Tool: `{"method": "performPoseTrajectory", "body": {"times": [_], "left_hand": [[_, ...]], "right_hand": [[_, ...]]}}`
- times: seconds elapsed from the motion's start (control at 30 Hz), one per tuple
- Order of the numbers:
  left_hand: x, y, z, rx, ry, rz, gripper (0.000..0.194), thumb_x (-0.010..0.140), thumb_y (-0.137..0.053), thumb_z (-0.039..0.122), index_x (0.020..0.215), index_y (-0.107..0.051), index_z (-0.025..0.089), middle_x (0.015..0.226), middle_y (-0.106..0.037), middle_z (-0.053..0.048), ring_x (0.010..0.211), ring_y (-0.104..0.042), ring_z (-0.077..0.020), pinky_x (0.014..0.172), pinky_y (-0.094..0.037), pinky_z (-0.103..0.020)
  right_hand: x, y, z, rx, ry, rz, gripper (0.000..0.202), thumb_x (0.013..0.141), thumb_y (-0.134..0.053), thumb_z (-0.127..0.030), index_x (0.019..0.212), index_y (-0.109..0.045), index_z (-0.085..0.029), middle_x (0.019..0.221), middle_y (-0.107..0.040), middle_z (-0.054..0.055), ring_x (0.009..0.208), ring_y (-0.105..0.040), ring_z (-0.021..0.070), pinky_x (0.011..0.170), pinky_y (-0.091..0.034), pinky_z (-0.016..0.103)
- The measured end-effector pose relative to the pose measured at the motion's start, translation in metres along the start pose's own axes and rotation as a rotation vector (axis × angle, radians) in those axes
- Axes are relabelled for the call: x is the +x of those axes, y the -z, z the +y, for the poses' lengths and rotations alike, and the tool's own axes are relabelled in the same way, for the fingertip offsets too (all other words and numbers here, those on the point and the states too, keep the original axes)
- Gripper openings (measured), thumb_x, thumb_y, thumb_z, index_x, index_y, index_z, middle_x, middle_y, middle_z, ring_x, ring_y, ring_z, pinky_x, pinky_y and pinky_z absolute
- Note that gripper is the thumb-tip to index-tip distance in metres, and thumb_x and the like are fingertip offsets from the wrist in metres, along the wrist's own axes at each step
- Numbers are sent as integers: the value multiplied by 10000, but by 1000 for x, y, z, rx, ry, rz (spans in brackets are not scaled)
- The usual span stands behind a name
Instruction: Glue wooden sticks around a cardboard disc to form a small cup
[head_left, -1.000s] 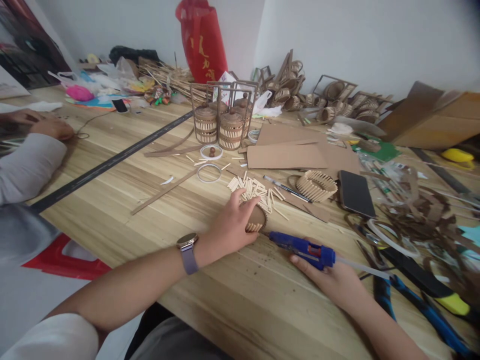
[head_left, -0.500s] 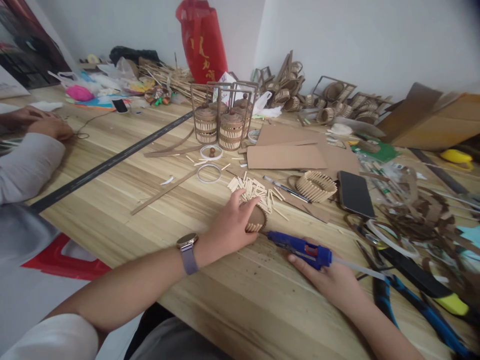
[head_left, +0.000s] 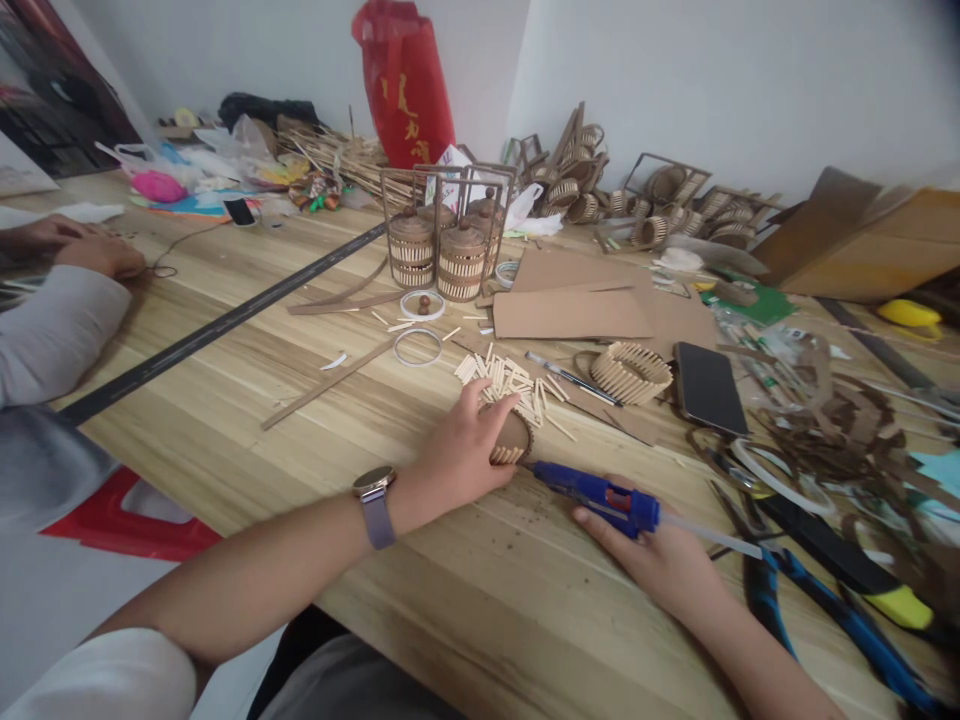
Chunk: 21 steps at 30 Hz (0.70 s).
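My left hand (head_left: 463, 452), with a watch on its wrist, grips a small round brown basket base (head_left: 516, 432) on the table. Short wooden sticks line part of the rim nearest me; my fingers cover its left side. In my right hand (head_left: 664, 562) is a blue hot glue gun (head_left: 596, 495) with a pale glue stick (head_left: 720, 535) out of its back. The nozzle points left, at the base's near right edge; whether it touches cannot be told. Just beyond the base lies a loose pile of short wooden sticks (head_left: 517, 385).
Lidded stick baskets (head_left: 461, 262) in frames stand at the back. A stick ring (head_left: 632, 373), a phone (head_left: 711, 388), cardboard (head_left: 574, 314) and pliers (head_left: 840, 625) lie to the right. Another person's hands (head_left: 90, 248) rest at the far left.
The glue gun in my right hand has shifted very slightly left, toward the basket base. My left hand stays where it was on the base.
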<state>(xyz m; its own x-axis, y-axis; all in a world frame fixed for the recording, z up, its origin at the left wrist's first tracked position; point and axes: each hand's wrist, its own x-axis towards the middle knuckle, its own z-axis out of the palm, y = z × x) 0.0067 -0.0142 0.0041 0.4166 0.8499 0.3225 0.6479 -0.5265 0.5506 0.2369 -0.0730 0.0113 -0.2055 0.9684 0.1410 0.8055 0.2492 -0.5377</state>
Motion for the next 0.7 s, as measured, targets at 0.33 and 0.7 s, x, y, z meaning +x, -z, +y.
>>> {"method": "performPoseTrajectory", "body": {"times": [0.33,0.7], "left_hand": [[0,0,0,-12,-1,8,763,679,-727,171,1342,-356,247,1388,-244,-142,1240,-426,-355,962,-462,-506],[0,2,2,-13,18,-5,751,675,-733,169,1332,-374,231,1386,-250,-144,1249,-421,-359,969,-465,-500]], "right_hand": [[0,-1,-1,-3,-16,10,251,813,-513,-446,770,-626,-225,754,-710,45,721,-683,226,647,-530,304],[0,1,-3,-7,-44,11,244,800,-531,-445,768,-633,-226,736,-711,46,704,-683,236,633,-533,318]]}}
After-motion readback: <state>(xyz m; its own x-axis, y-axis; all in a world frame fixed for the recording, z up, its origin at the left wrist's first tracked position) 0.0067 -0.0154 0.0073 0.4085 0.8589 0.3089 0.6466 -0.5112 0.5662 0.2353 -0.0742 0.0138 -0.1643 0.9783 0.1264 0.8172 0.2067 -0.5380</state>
